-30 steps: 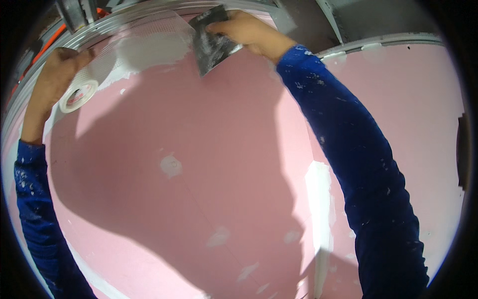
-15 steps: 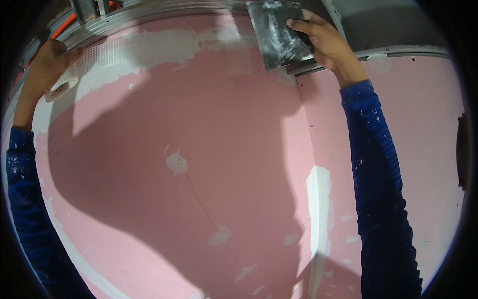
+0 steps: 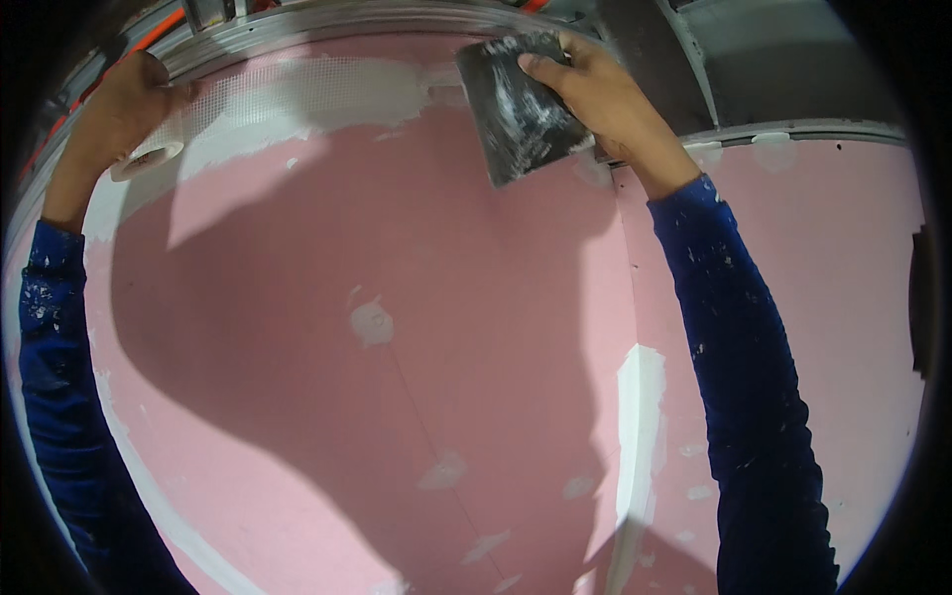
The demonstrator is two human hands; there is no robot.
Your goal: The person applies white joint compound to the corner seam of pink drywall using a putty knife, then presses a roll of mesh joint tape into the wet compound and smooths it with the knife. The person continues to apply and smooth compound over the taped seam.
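Note:
At the upper left, my left hand (image 3: 124,109) is closed on a roll of mesh joint tape (image 3: 149,162). From it a strip of white mesh (image 3: 258,94) runs rightward along the top of the pink drywall board (image 3: 466,327), over a band of wet-looking white joint compound (image 3: 382,94). My right hand (image 3: 605,94) grips a dark, flat putty knife (image 3: 521,104) smeared with white compound, thumb on its face. The blade is held in front of the board near its upper right corner; whether it touches is unclear. Its handle is hidden in my hand.
Metal track (image 3: 347,30) bounds the board's top edge, with an orange pipe or cable (image 3: 154,32) behind. A white-filled vertical joint (image 3: 640,426) stands at the right. Patches of filler (image 3: 372,322) dot the board. Dark panels (image 3: 793,64) lie at upper right.
The putty knife and my right hand have come left and slightly down across the board. My left hand with the tape roll shows a little further right and higher; the view has shifted slightly.

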